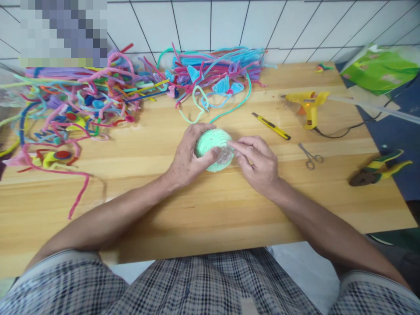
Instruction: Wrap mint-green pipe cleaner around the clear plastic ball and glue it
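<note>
A round mint-green ball [213,142], wound in fuzzy strands, is held just above the wooden table [203,218]. A greyish, uncovered patch shows on its lower right side. My left hand [192,155] wraps round the ball's left side, with the thumb across its front. At the right edge of the ball, my right hand [257,162] has its fingers pressed together, index fingertip at the ball's surface. Whether a strand lies between those fingers is too small to tell.
Colourful pipe cleaners [78,105] heap at the left and back. On the right lie a yellow cutter [271,126], glue gun [308,107] with cable, small scissors [310,157] and pliers [377,168]. A green bag [377,72] sits at the back right.
</note>
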The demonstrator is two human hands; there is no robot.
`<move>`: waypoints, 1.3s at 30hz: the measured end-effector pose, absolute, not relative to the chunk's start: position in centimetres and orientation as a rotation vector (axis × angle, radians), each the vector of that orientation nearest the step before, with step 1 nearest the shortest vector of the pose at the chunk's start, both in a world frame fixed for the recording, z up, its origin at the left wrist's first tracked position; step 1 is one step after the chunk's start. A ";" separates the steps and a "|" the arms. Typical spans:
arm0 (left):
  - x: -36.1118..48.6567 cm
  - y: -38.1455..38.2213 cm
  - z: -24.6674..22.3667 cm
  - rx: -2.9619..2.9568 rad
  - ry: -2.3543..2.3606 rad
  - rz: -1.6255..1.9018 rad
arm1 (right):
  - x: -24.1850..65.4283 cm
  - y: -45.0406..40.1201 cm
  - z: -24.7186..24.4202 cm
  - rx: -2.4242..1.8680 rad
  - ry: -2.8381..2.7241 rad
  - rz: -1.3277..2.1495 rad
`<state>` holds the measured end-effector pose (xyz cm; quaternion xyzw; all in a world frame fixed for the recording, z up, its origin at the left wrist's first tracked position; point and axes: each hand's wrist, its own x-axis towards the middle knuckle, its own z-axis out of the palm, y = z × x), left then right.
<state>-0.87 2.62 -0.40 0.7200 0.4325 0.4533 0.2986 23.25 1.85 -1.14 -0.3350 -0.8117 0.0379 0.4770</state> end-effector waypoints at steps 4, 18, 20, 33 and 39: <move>-0.9 2.8 -0.1 1.834 1.180 1.193 | 23.2 2.0 -1.3 -0.834 -1.993 0.083; -0.6 3.0 -0.2 1.697 1.113 1.220 | 23.1 1.9 -1.1 -0.800 -1.978 0.059; -0.6 2.8 -0.6 1.771 1.124 1.264 | 23.1 1.7 -0.9 -0.802 -1.972 0.055; -0.5 2.5 -0.3 1.849 1.155 1.233 | 23.2 1.3 -0.7 -0.837 -2.003 0.092; -0.5 2.4 0.7 1.720 1.134 1.139 | 23.2 1.2 -0.4 -0.842 -2.019 0.111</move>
